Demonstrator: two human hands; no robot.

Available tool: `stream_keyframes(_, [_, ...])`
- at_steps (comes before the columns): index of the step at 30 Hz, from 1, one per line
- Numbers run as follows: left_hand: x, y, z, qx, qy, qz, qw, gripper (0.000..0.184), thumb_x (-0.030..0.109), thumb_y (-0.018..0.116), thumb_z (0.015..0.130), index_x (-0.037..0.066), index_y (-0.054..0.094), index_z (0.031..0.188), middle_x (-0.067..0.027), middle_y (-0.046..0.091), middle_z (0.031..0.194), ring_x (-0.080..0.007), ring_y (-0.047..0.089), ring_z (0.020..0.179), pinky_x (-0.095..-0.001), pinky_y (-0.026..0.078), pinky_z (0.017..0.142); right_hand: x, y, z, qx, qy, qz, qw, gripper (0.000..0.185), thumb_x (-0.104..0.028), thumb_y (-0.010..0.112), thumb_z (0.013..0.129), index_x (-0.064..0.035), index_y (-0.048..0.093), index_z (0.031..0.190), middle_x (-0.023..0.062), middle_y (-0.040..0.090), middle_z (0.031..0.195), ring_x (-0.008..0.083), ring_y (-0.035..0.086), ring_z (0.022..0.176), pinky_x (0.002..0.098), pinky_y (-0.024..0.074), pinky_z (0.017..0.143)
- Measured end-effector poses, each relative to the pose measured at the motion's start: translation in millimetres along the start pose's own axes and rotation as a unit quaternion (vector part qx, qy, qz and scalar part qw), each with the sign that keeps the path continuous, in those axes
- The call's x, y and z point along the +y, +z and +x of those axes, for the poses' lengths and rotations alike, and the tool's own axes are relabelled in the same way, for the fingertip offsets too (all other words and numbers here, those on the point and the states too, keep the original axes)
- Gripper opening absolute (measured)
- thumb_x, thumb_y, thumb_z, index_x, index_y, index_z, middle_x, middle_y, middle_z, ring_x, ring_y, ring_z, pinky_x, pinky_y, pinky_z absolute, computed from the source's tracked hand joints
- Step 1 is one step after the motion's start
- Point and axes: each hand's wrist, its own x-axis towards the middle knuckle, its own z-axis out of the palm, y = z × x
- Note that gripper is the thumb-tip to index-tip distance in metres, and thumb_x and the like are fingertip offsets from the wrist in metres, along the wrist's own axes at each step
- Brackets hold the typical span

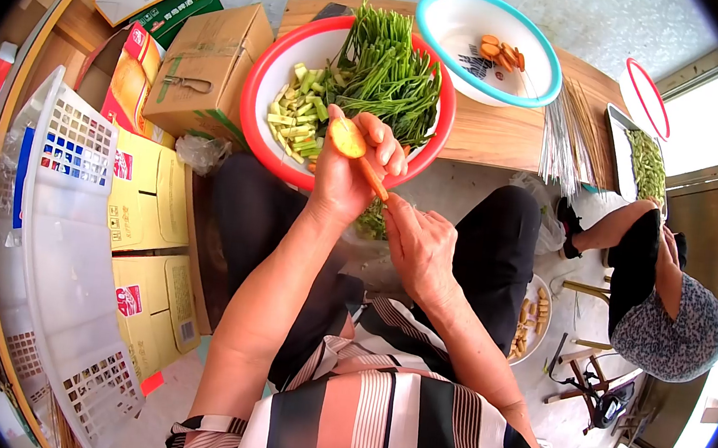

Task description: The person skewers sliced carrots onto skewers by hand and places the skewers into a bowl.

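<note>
My left hand [349,164] is closed, palm up, around a yellow oval slice [347,138] of food. An orange-brown strip [372,177], perhaps another slice seen edge-on, slants down from this hand toward the right. At its lower end are the pinched fingertips of my right hand [419,252]; what they grip is too small to make out. Behind my left hand is a red-rimmed basin [255,101] holding pale green chopped stems [294,117] and a bunch of long green stalks [388,70].
On the wooden table [474,131] are a blue-rimmed basin [529,58] with orange-brown slices, thin sticks [583,129] and a green-filled tray [645,162]. Cartons [205,63] and a white plastic crate [58,254] stand left. Another person [668,318] sits right, near a floor basin [532,321].
</note>
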Motion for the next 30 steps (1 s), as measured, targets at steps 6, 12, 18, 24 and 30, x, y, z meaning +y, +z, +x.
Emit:
stream_keyframes(6, [0.9, 2.5, -0.6, 0.005, 0.001, 0.06, 0.998, 0.064, 0.061, 0.03, 0.093, 0.004, 0.058, 0.094, -0.0121, 0.062, 0.08, -0.0239, 0.06, 0.074, -0.0344, 0.049, 0.066, -2.9, 3.9, -2.9, 0.018, 0.103, 0.139, 0.985, 0.012, -0.006, 0.059, 0.087, -0.0016, 0.06, 0.098, 0.0074, 0.054, 0.059, 0.0164, 0.049, 0.046, 0.0297, 0.0388, 0.047])
stream_keyframes(12, [-1.3, 9.0, 0.4, 0.069, -0.006, 0.043, 0.997, 0.062, 0.058, 0.03, 0.095, 0.007, 0.048, 0.125, -0.0138, 0.062, 0.107, -0.0265, 0.062, 0.093, -0.0414, 0.052, 0.082, -3.6, -7.2, 3.2, -0.07, 0.339, 0.489, 0.801, 0.021, -0.017, 0.047, 0.098, -0.0015, 0.061, 0.1, -0.0046, 0.041, 0.051, 0.0031, 0.034, 0.044, 0.02, 0.0272, 0.043])
stream_keyframes(18, [-3.5, -1.1, 3.4, 0.015, -0.006, -0.008, 1.0, 0.061, 0.06, 0.028, 0.094, 0.006, 0.053, 0.111, -0.0085, 0.058, 0.09, -0.0233, 0.058, 0.083, -0.0404, 0.049, 0.081, -3.9, -1.4, -0.9, -0.096, 0.361, 0.581, 0.723, 0.025, -0.021, 0.045, 0.099, -0.0028, 0.062, 0.1, -0.006, 0.036, 0.05, 0.0034, 0.028, 0.042, 0.0194, 0.0229, 0.042])
stream_keyframes(24, [2.2, 18.1, 2.7, 0.066, -0.008, 0.019, 0.998, 0.054, 0.058, 0.031, 0.095, 0.008, 0.053, 0.098, -0.0044, 0.05, 0.077, -0.0202, 0.05, 0.073, -0.0382, 0.047, 0.078, -4.3, -1.9, -1.6, -0.1, 0.36, 0.584, 0.721, 0.025, -0.021, 0.045, 0.099, -0.0028, 0.062, 0.101, -0.006, 0.036, 0.05, 0.0033, 0.027, 0.042, 0.0194, 0.0227, 0.042])
stream_keyframes(30, [0.8, 7.4, 3.4, 0.016, -0.007, -0.035, 0.999, 0.049, 0.056, 0.036, 0.095, 0.009, 0.052, 0.094, -0.002, 0.046, 0.073, -0.0166, 0.046, 0.068, -0.0369, 0.047, 0.08, -3.8, 1.8, -4.9, -0.093, 0.349, 0.582, 0.729, 0.024, -0.021, 0.046, 0.099, -0.0031, 0.062, 0.102, -0.0064, 0.037, 0.051, 0.0028, 0.028, 0.043, 0.0192, 0.023, 0.042])
